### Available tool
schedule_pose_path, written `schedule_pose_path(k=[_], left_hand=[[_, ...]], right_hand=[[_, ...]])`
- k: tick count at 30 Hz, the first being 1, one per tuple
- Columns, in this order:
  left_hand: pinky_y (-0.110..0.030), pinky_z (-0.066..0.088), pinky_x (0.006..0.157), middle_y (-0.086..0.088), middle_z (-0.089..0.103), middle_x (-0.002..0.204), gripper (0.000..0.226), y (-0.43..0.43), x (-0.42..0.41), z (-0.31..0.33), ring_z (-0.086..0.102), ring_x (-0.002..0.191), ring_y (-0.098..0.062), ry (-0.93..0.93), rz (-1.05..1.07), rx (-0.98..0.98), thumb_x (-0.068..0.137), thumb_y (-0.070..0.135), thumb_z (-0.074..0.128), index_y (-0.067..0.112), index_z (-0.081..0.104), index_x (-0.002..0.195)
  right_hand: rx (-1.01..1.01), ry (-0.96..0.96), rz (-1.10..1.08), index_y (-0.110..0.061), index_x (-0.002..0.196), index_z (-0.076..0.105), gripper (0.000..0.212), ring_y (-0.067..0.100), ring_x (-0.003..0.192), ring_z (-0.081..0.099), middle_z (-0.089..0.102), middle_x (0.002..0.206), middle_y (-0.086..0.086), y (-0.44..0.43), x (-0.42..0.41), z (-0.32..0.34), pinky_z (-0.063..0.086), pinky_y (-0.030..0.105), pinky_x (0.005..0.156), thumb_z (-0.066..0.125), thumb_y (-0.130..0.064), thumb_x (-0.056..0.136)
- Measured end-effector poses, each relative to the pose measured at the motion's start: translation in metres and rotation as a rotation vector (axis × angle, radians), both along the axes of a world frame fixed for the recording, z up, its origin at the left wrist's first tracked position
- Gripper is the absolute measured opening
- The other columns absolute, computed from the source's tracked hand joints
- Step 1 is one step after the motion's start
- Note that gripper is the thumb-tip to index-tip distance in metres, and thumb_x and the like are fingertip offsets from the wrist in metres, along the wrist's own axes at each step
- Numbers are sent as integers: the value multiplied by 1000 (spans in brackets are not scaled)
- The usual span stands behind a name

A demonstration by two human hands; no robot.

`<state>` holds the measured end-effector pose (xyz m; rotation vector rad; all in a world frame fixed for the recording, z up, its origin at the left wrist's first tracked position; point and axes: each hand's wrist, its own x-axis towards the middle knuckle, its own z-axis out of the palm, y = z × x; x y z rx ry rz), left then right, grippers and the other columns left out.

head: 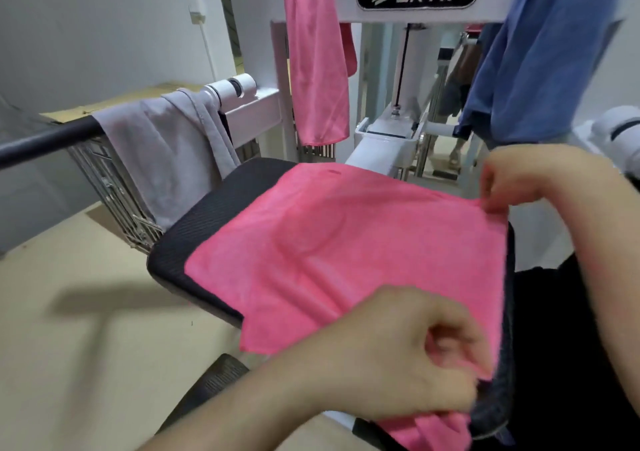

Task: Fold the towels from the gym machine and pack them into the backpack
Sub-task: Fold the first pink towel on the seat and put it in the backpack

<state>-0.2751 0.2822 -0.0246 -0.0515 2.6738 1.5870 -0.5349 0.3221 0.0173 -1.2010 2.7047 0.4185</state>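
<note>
A pink towel [346, 253] lies spread over the black padded seat [207, 218] of the white gym machine [381, 138]. My left hand [408, 350] pinches the towel's near right edge, fingers curled round the cloth. My right hand [519, 176] pinches the towel's far right corner. A second pink towel [317, 69] hangs from the machine's top bar. A grey towel [162, 145] is draped over the left handle bar. A blue towel [547, 52] hangs at the upper right. A dark shape at the lower right may be the backpack; I cannot tell.
The black handle bar [45, 142] juts out to the left. A metal wire rack [114, 194] stands below the grey towel. Beige floor [69, 329] lies to the left of the seat. A white roller [620, 131] sticks out at the right edge.
</note>
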Motion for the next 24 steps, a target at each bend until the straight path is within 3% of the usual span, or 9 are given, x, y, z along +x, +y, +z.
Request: schedule_pose_path(k=[3,4,7,9,10,13,16,20,24], left_hand=[[-14,47,56,-4,63,70,11,8,-2,-1,58,56,-7,-32,-6,111,90,12,63,16,69,98],[-16,47,57,1,64,71,10,1,-2,-5,58,56,-3,19,88,5,91,17,62,20,70,97],[-28,49,70,10,63,81,15,-41,13,-18,60,73,-3,143,520,-655,89,36,57,29,65,100],[-36,51,72,6,61,95,28,-67,33,-23,62,89,-19,14,725,-988,89,51,47,29,58,104],[-38,51,71,2,60,99,39,-75,41,-25,62,92,-24,-82,767,-1038,88,58,43,26,55,108],[-37,47,80,1,57,108,59,-85,56,-32,57,102,-24,-209,732,-924,79,70,44,28,47,120],[-30,43,84,14,62,111,53,-86,54,-32,57,106,-11,-113,731,-661,74,56,67,37,51,121],[-24,41,63,21,62,65,18,-85,56,-31,53,63,0,3,680,-345,72,31,79,36,71,87],[-26,47,60,17,66,63,15,-98,67,-31,56,57,-1,161,784,-276,79,18,75,33,76,80]], right_hand=[[6,60,37,-17,83,66,8,20,72,59,63,75,0,8,2,1,52,29,68,68,-23,79],[-82,72,103,-16,89,69,13,21,76,61,67,81,1,2,5,1,53,32,73,67,-24,79],[-407,-54,402,-23,105,68,23,18,91,60,69,105,-3,-38,38,-3,48,30,83,58,-18,86],[-454,-232,578,-25,120,61,34,13,106,57,62,118,-8,-73,69,-10,43,27,94,53,-12,90],[-414,-298,643,-26,126,57,40,13,113,54,58,124,-9,-91,81,-15,41,28,100,51,-9,90],[-194,-302,784,-33,131,52,59,23,122,50,54,133,-1,-130,102,-29,41,43,103,42,-17,75],[-82,-204,833,-35,124,56,49,24,110,52,53,117,1,-148,106,-29,43,37,89,44,-12,82],[-94,-188,737,-41,85,55,29,20,91,58,54,85,-12,-150,94,-25,48,37,76,53,-14,74],[-153,-228,591,-31,74,60,12,14,72,55,56,72,-11,-140,67,-9,49,33,71,70,-27,76]])
